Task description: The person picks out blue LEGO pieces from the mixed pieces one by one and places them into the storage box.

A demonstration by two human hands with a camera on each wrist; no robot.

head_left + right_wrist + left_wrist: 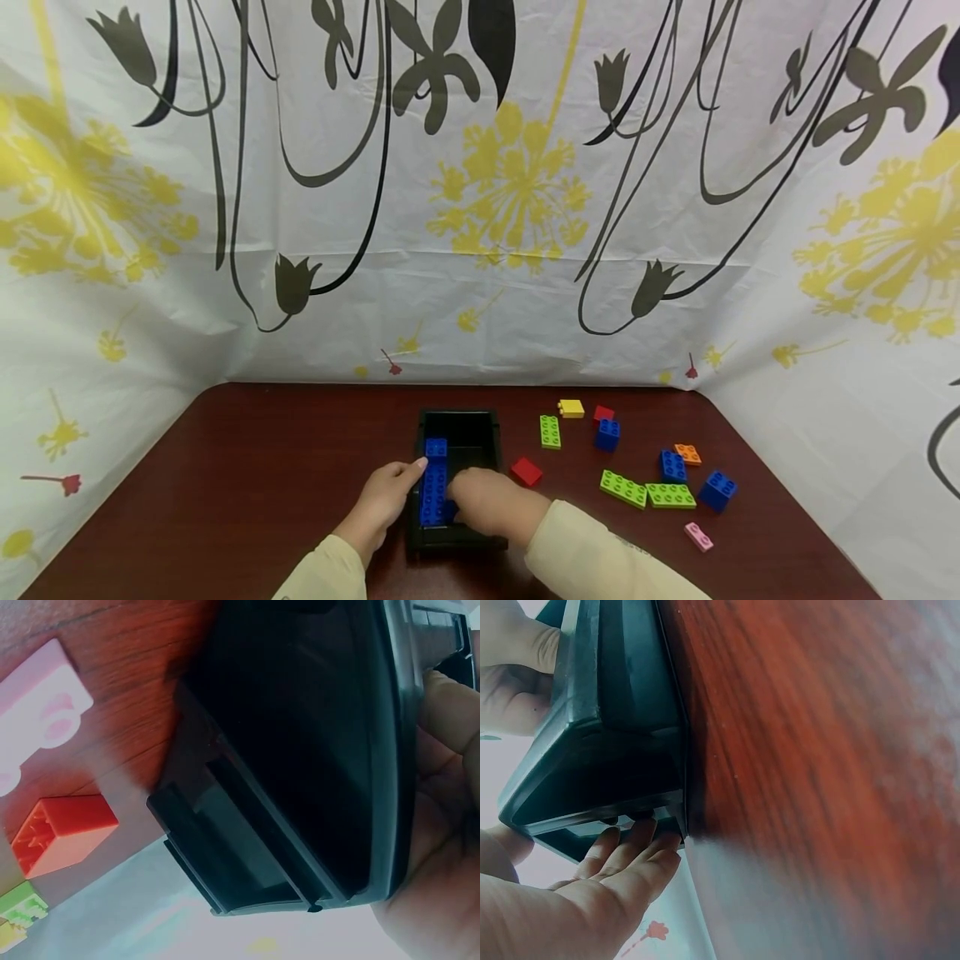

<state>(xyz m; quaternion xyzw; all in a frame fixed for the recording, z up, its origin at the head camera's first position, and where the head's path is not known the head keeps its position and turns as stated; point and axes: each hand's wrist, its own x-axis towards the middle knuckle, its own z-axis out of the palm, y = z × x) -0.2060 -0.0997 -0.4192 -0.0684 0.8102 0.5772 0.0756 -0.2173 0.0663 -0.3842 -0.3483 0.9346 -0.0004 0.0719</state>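
From the head view, a black tray sits on the dark red tabletop, near its front edge and about at its middle; inside it a row of blue bricks lies along the left wall; the left hand rests against the tray's left side with straight fingers reaching to the blue bricks; the right hand lies over the tray's near right part, fingers curved down into it, and what its grip has hold of, if anything, is hidden under the hand. To the right of the tray lie loose bricks: a red brick just beside it, a green brick, a yellow brick, 2 long green bricks set end to end, an orange brick, several blue ones, and a pink plate nearest the front edge; a flower-printed cloth stands behind and at the sides.

From the left wrist view, the tray fills the left part, seen from its outer side; the left hand has its fingers straight and touching the tray's lower edge, the grip wide and holding nothing.

From the right wrist view, the tray's dark wall fills the middle; the right hand presses along its rim, perhaps with the thumb over the edge, though the picture is too close to be sure; the pink plate and red brick lie on the tabletop beside it.
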